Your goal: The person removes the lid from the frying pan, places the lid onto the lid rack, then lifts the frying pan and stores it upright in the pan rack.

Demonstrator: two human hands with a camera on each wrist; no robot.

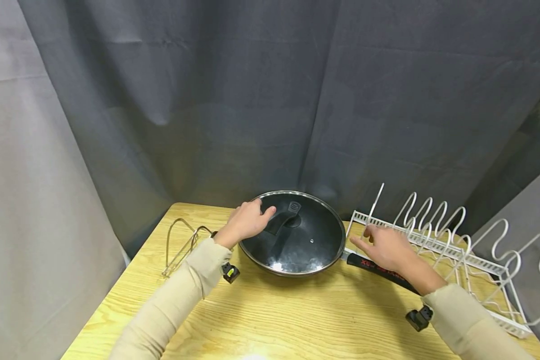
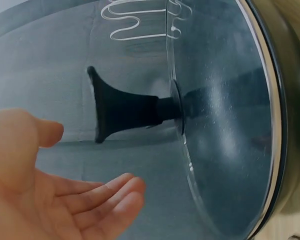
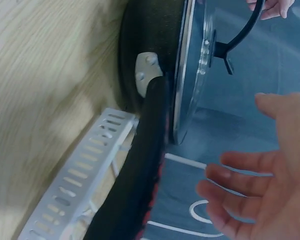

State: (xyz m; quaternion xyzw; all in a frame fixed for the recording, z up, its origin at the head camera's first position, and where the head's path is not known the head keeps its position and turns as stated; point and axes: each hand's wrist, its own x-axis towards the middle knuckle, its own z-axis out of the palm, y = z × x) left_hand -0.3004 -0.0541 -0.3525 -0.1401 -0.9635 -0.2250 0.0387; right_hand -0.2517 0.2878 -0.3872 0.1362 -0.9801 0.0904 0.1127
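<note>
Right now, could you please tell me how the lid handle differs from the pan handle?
The lid handle stands atop the lid; the pan handle juts sideways from the pan. The lid handle is shorter; the pan handle is longer. The pan handle bears red lettering; no red shows on the lid handle. Both are black, and neither is held.

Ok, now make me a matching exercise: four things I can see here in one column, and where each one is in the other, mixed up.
Things
1. lid
2. rack
3. left hand
4. right hand

Places
A. hovering above the handle
B. on top of the pan
C. standing on the right side of the table
D. hovering beside the knob

Right pairs: 1-B, 2-C, 3-D, 4-A
</note>
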